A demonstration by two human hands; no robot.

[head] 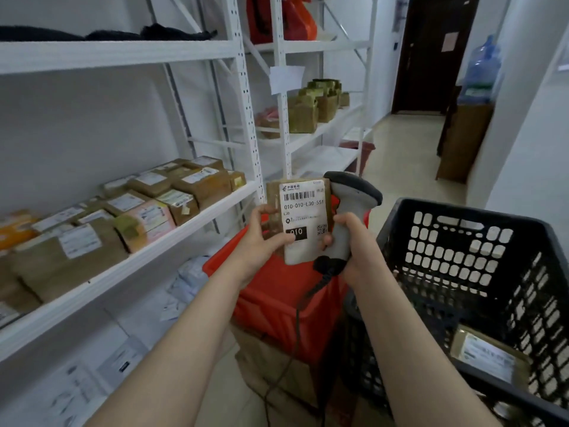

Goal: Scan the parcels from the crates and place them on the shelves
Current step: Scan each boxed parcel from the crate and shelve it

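Pinched brown white-labelled cardboard parcel (pixel 303 217) with curled left hand (pixel 261 240); gripped grey corded handheld scanner (pixel 351 198) in closed right hand (pixel 354 241).

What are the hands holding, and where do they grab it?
The left hand holds a parcel by its left edge. The right hand grips a scanner by its handle.

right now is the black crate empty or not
Not empty: a brown labelled parcel lies inside the black crate, on its floor.
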